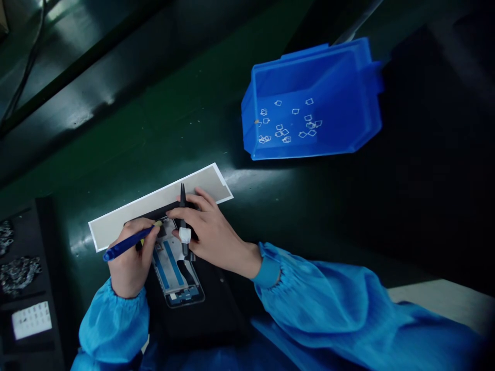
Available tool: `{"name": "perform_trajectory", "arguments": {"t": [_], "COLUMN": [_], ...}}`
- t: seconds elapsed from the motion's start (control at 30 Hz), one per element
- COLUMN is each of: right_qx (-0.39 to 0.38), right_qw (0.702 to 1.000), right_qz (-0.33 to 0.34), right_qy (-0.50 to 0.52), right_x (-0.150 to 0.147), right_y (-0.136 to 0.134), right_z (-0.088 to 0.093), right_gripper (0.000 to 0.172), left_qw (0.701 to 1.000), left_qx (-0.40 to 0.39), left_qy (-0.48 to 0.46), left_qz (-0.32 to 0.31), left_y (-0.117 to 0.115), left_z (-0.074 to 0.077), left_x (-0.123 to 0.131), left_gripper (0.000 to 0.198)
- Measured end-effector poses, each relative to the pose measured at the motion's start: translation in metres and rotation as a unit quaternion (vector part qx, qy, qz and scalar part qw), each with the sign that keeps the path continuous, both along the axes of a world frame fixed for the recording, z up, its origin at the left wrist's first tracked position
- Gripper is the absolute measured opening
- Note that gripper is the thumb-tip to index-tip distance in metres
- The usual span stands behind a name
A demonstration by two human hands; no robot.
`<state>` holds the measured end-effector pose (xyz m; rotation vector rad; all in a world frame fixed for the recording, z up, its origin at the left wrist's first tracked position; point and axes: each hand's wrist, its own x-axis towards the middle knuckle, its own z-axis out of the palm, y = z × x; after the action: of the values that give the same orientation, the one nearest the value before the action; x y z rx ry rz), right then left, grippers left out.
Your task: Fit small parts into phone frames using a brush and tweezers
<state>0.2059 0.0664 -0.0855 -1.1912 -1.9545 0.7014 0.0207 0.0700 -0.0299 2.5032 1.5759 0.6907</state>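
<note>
A phone frame [176,270] with two blue strips lies on a black pad [222,309] in front of me, tilted slightly. My left hand [129,268] is closed around a blue pen-like tool [127,245]; its yellowish end points toward the phone's upper part. From the other side, my right hand [220,234] grips black tweezers [183,198] wrapped with a white band, their points facing away from me. The right fingertips rest at the phone's top edge, close to the left fingers. Whatever lies under those fingertips is hidden.
Beyond the hands lies a beige strip [154,201] with a white border. A blue bin [348,93] at upper right holds several small white square outlines [284,131]. On the left, a black tray [50,257] carries heaped small parts [21,273] and a white card [32,319].
</note>
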Motion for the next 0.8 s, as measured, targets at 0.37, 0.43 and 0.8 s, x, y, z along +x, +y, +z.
{"name": "perform_trajectory", "arguments": {"t": [0.37,0.43,0.8], "right_qx": [-0.006,-0.008,-0.033], "right_qw": [1.0,1.0,0.999], "right_qz": [0.004,0.002,0.008], "right_qy": [0.005,0.003,0.012], "right_x": [0.0,0.0,-0.002], "right_y": [0.001,0.0,0.004], "right_z": [0.002,0.002,0.004], "right_gripper": [0.034,0.034,0.032], "left_qw": [1.0,0.999,0.938], "left_qx": [-0.007,-0.015,0.011], "left_qy": [-0.015,-0.036,-0.309], "left_qz": [-0.01,-0.007,0.16], "left_y": [0.004,0.004,-0.001], "left_z": [-0.004,-0.006,-0.018], "left_x": [0.002,0.001,-0.01], "left_gripper": [0.007,0.008,0.007]}}
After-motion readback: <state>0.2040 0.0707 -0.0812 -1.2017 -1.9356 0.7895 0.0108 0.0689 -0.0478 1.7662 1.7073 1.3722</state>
